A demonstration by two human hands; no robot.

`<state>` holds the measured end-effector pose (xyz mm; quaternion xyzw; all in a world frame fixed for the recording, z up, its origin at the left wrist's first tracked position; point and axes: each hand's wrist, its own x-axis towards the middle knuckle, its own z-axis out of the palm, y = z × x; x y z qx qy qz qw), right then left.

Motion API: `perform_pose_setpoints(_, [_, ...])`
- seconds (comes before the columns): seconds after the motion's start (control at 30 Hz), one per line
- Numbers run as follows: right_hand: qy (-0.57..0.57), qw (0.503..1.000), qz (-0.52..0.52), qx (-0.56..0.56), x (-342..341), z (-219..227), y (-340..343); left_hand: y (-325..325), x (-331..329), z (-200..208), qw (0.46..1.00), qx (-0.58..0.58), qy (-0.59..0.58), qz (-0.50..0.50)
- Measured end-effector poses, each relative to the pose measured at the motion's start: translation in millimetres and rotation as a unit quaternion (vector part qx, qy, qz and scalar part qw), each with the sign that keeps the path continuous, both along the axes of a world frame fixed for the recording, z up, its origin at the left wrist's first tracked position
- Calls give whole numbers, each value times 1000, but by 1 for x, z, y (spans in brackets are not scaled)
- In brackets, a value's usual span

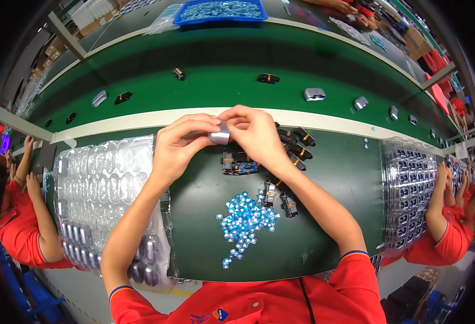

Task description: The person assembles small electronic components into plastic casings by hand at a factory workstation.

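Note:
A small, rounded silver-grey plastic shell point(219, 134) is held above the table's far edge. My left hand point(179, 141) pinches it from the left between thumb and fingers. On its other side my right hand point(254, 135) is closed, with its fingertips pressed against the shell's top right. Part of the shell is hidden behind the fingers. Several black inner modules with orange bands point(298, 151) lie under and beside my right wrist. Nearer to me, a loose pile of small blue-and-white pieces point(243, 218) spreads over the dark green table point(324, 216).
Clear plastic trays point(105, 178) are stacked at left, with silver shells in their near cells. Filled trays point(407, 189) stand at right. Beyond a pale rail runs a green conveyor point(221, 89) carrying shells and modules. A blue bin point(221, 12) sits behind it. Co-workers flank me.

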<state>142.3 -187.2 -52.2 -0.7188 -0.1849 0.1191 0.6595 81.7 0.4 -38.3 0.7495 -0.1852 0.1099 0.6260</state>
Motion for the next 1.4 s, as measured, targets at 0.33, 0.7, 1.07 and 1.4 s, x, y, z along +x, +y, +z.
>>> perform_pose_setpoints(0.33, [-137, 982, 72, -111, 58, 15, -43, -1, 5, -1, 997, -18, 58, 51])
perform_pose_setpoints(0.7, [-323, 877, -31, -354, 117, -1, -47, 13, 8, -12, 997, -4, 68, 44])
perform_pose_setpoints(1.07, [-223, 968, -68, -92, 60, 1, -58, 18, 10, -21, 983, -74, 140, 92])
perform_pose_setpoints(1.4, [-176, 976, 27, 123, -10, 22, -12, 23, 14, -21, 972, -145, 155, 99])
